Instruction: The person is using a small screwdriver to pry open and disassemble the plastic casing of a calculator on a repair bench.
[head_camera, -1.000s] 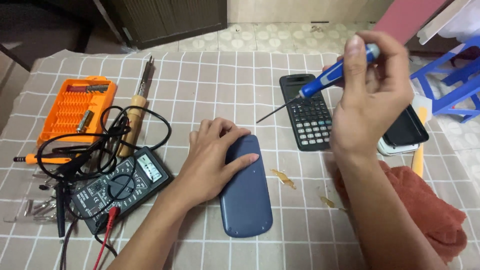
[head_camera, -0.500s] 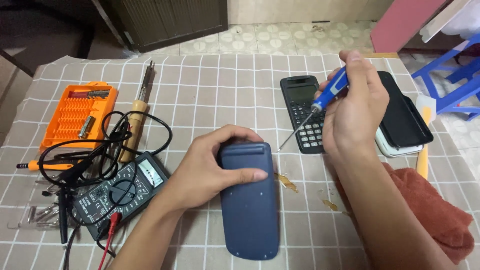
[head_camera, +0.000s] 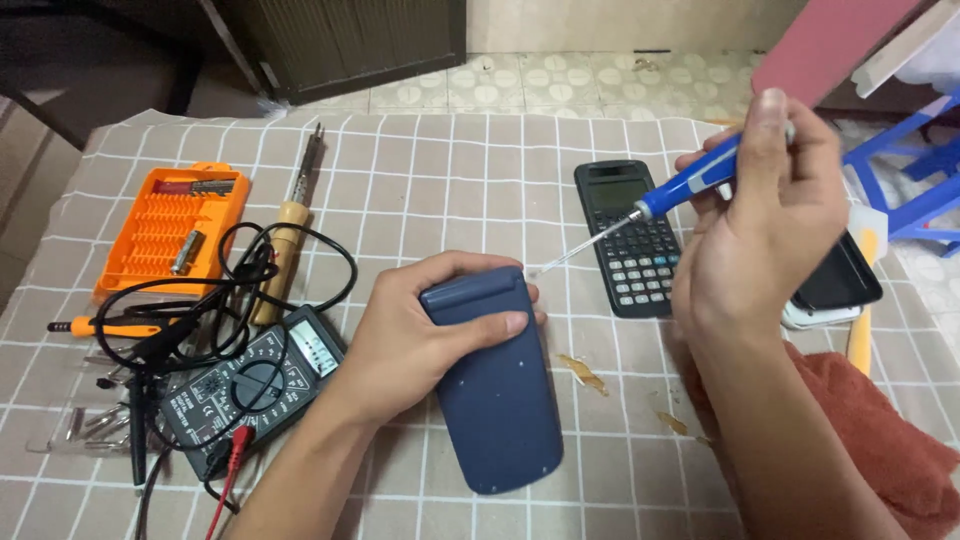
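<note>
Left hand (head_camera: 420, 335) has its grip wrapped over the top end of a dark blue plastic calculator back cover (head_camera: 493, 385), thumb pressed on its face, holding it flat on the checked-cloth surface (head_camera: 420, 170). Right hand (head_camera: 770, 220) is up in the air just right of that, grip closed round a blue-handled precision screwdriver (head_camera: 660, 205), tip slanting down toward the cover's top corner but not touching it. A black scientific calculator (head_camera: 628, 240) lies under the screwdriver. Left of the left-hand grip: black multimeter (head_camera: 255, 385) with tangled leads, wooden-handled soldering iron (head_camera: 285, 240), orange bit case (head_camera: 170, 230). Red cloth (head_camera: 880, 440) sits under the right forearm.
</note>
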